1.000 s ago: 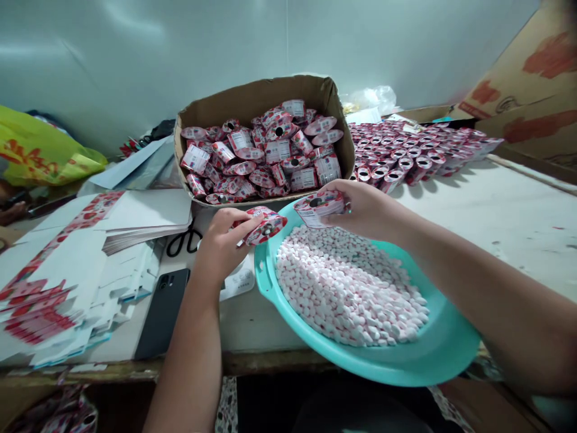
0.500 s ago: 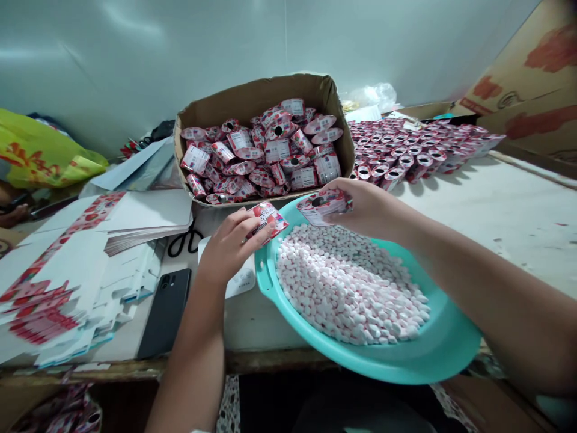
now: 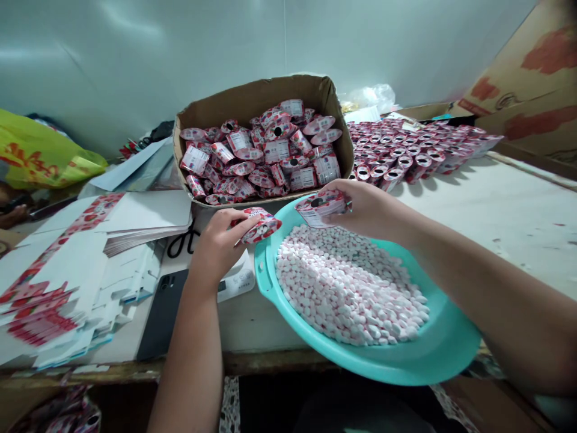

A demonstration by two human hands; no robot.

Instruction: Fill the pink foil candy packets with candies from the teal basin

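Closed around a small red-and-white printed candy carton [image 3: 261, 225], my left hand [image 3: 219, 243] is just left of the turquoise basin [image 3: 428, 361], above a white digital scale [image 3: 238, 278]. White candies seem to show in that carton's opening. My right hand [image 3: 360, 207] grips another carton [image 3: 321, 207] over the basin's far rim; a dark hole shows in its top. Many small white and pinkish candies [image 3: 347, 288] are heaped in the basin, which sits near the table's front edge.
Behind the basin, a cardboard box [image 3: 265, 84] holds many similar cartons. Rows of upright cartons [image 3: 406, 153] stand at the right. On the left are flat carton sheets [image 3: 148, 213], black scissors [image 3: 180, 240], a dark phone [image 3: 164, 313] and a yellow bag [image 3: 40, 153].
My left hand has moved slightly left and down with its carton, which has turned so its opening shows. More of the scale is visible. My right hand has hardly moved.
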